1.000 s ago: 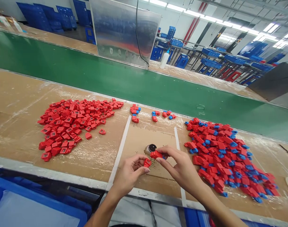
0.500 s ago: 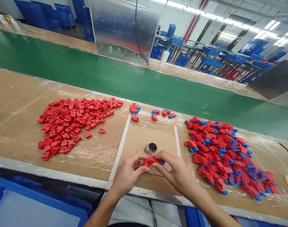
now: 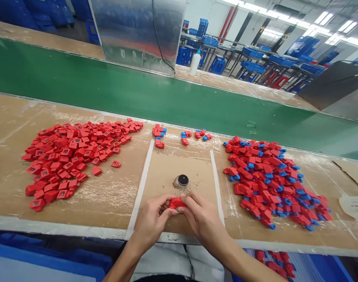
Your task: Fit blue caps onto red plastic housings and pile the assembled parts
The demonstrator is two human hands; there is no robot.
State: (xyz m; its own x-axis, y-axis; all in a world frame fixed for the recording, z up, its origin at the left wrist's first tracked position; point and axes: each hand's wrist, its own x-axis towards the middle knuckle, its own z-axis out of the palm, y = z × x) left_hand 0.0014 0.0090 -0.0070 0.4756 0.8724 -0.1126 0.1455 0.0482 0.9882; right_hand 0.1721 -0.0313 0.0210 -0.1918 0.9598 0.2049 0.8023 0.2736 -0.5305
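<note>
Both hands meet over the cardboard between two white tape strips, near the table's front edge. My left hand (image 3: pixel 152 219) pinches one end of a small red plastic piece (image 3: pixel 176 202). The fingers of my right hand (image 3: pixel 202 219) are closed on its other end and hide much of it. Just beyond the fingertips stands a small round jar (image 3: pixel 182 180) with a dark top, dark crumbs scattered around it. To the left is a heap of loose red plastic pieces (image 3: pixel 75 147). At the right lies a heap of red pieces with blue ends (image 3: pixel 273 180).
A few red-and-blue pieces (image 3: pixel 159 133) lie along the back of the table, before a green belt (image 3: pixel 122 94). Behind it stand a metal panel (image 3: pixel 137 35) and a white bottle (image 3: pixel 195 63). Blue bins (image 3: pixel 43 262) sit below the front edge.
The view has shifted, with the heaps now further left in it. My hands have drawn closer together around the red piece, and its blue end no longer shows.
</note>
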